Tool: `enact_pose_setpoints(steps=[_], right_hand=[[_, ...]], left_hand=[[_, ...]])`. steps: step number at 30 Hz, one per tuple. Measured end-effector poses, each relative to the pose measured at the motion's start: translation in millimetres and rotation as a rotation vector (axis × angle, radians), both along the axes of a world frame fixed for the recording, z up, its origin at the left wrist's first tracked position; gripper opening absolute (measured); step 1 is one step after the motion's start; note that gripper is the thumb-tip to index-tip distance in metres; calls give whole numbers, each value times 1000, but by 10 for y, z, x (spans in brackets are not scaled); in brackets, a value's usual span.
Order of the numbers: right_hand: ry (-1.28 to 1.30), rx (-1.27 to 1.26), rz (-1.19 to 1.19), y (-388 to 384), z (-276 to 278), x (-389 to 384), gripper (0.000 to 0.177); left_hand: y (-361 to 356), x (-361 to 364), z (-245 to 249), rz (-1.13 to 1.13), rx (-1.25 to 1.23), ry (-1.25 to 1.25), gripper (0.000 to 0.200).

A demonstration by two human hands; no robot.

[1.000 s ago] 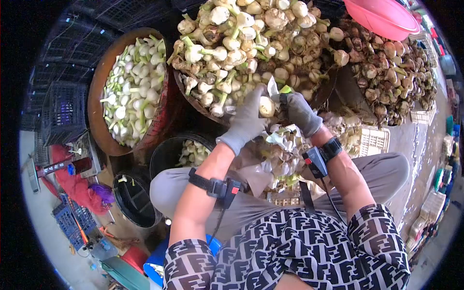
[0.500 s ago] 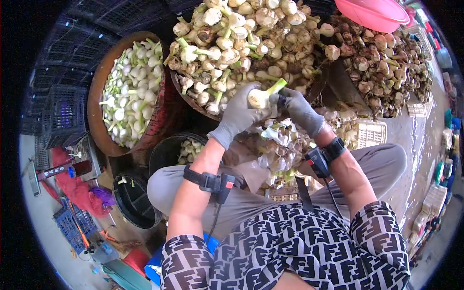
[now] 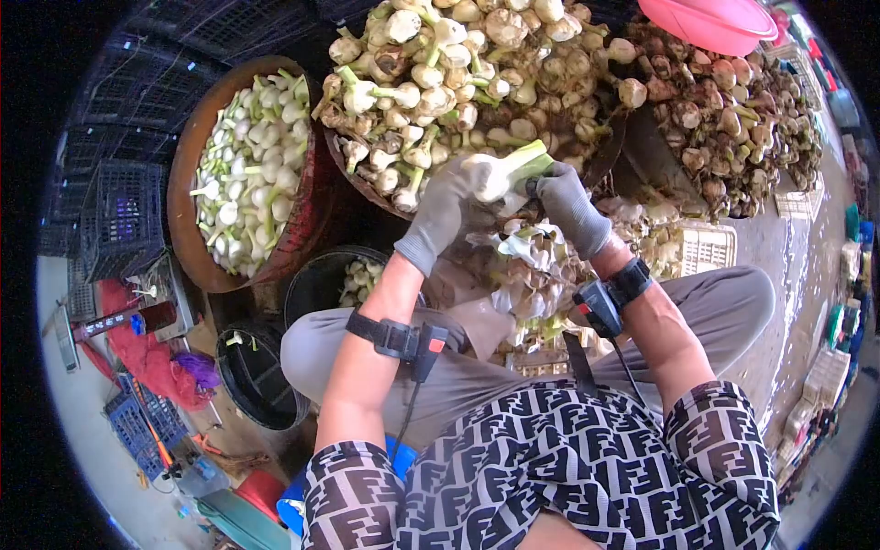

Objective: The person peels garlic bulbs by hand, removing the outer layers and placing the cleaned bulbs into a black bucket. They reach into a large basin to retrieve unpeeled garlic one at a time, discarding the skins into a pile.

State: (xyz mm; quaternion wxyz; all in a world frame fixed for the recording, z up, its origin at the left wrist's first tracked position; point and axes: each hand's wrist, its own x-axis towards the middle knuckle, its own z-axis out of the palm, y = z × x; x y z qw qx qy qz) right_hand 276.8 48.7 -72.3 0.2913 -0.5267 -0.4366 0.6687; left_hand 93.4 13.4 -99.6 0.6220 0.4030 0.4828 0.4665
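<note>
A garlic bulb with a pale, peeled surface and a thick green stem is gripped in my left hand, which wears a grey glove. Its stem points up and right toward my gloved right hand. The right fingers are curled round a small dark tool, mostly hidden, close beside the stem. Loose papery garlic skins are heaped below both hands, between my knees. Just beyond the hands, a wide tub is piled high with unpeeled, stemmed garlic.
At left stands a rusty round tub of clean white garlic. Nearer are a black bucket holding some bulbs and another dark bucket. Darker garlic lies heaped at right, below a pink basin. Stacked crates line the left.
The bulb has turned in my left hand and looks whiter, with brownish outer skin gone from its visible side. The stem looks wider, and my right hand has shifted slightly.
</note>
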Motion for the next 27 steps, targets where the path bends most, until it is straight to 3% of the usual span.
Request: enact_pose_setpoints(steps=[3,4,7,8,11,12,13,15,16,18,19,21,22,24,25,27], right_hand=[[-81,254,97,-13,-139,5,18],[-156,192,131,-26,-33,9,24],[-105,368,95,-33,-13,-58,23],[-58,339,111,-27,-68,-53,22],[281,-32,63,-33,75,7,22],[248,184,160,-61,113,27,23],[216,403,228,-88,156,44,25],[77,607,248,-159,358,46,29],[163,430,157,-181,209,35,27],[-108,769,309,-150,170,147,22],[-249,934,384,-139,167,192,20],[90,347,192,-127,214,130,21],[252,50,90,-136,260,98,21],[180,60,177,-138,300,90,22],[144,66,223,-133,310,87,23],[250,127,75,-186,394,80,14]], left_hand=[[0,-112,222,-115,-443,-732,44],[2,-107,205,-82,-310,-494,43],[7,63,125,12,75,222,42],[-26,211,122,233,83,229,47],[-48,130,567,171,-285,52,46],[-40,2,577,64,-413,-391,48],[-9,34,550,40,-339,-563,48],[19,2,490,123,-495,-582,48],[46,-21,466,183,-439,-332,46],[66,-35,495,294,-318,167,43],[55,-17,547,321,-187,184,39],[30,17,669,373,76,219,31],[16,30,642,315,72,386,31],[15,44,549,197,68,715,31],[18,35,504,182,22,627,29],[11,-3,438,152,-69,454,25]])
